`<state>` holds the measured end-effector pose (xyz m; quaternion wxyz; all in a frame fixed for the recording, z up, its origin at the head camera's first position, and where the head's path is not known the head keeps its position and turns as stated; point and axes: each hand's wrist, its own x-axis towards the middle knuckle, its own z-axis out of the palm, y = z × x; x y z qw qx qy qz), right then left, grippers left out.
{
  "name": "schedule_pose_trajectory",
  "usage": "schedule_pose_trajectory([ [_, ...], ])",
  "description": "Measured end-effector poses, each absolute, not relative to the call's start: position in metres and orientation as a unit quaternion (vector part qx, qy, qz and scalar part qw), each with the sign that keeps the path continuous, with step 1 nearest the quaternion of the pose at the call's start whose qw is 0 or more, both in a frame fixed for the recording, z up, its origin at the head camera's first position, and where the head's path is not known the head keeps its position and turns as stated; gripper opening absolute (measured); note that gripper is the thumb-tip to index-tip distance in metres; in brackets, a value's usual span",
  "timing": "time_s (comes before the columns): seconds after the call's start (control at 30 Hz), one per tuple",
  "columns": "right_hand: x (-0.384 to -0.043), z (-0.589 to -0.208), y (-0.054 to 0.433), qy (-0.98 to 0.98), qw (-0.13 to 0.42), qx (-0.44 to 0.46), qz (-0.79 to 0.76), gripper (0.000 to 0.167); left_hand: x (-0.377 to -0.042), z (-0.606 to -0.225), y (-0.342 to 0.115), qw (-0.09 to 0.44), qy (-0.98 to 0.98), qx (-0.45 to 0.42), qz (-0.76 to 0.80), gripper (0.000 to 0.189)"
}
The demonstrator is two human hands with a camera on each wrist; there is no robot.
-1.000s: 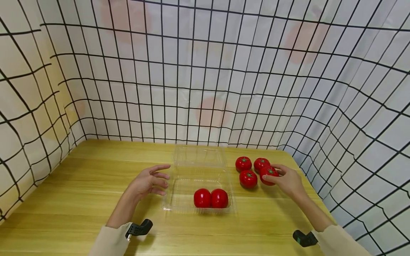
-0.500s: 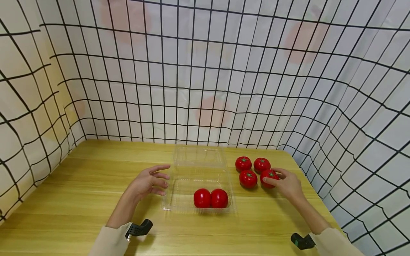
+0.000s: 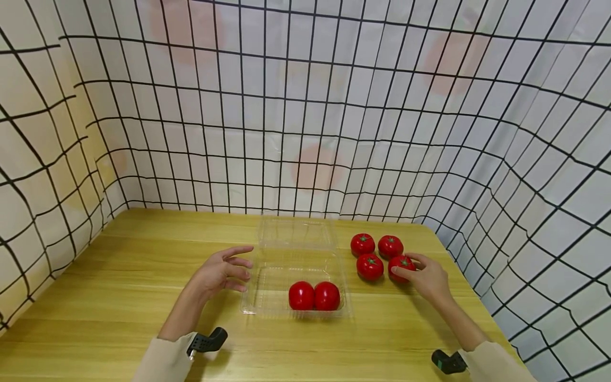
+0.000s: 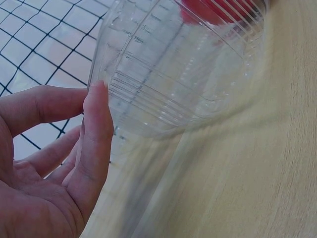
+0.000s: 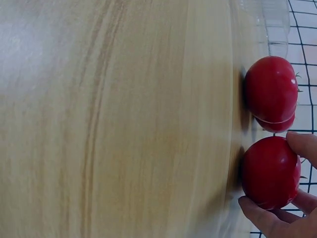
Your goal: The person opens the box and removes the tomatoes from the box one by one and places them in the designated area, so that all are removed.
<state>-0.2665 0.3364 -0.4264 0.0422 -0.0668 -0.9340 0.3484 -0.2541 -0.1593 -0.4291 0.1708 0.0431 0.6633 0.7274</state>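
Note:
My right hand (image 3: 429, 277) has its thumb and fingers around a red tomato (image 3: 401, 269), at the near right corner of a group of tomatoes. In the right wrist view the thumb and fingertips touch opposite sides of that tomato (image 5: 271, 172). A hinged clear plastic box (image 3: 268, 306) stands with its lid raised in the middle of the table. Two tomatoes (image 3: 302, 296) sit side by side in its near right part. At the box's left side is my left hand (image 3: 217, 273), fingers loosely spread. The left wrist view shows its fingertips right at the clear rim (image 4: 111, 74).
Behind and left of the held tomato sit a near tomato (image 3: 369, 267), a far left one (image 3: 363, 245) and a far right one (image 3: 390, 247). They stand on a wooden table (image 3: 119, 297). A white cloth with a black grid (image 3: 305, 127) walls the back and sides.
My right hand and its tomato have shifted slightly toward me, opening a gap between that tomato and the far right one. My left hand and the box have not moved.

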Motion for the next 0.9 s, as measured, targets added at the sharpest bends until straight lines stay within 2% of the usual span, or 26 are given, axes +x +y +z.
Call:
schedule_pose_trajectory([
  [0.9, -0.2694, -0.4351, 0.3423, -0.931, 0.04, -0.08, 0.354, 0.082, -0.2537, -0.4294, -0.1582, 0.169, 0.665, 0.041, 0.726, 0.075],
])
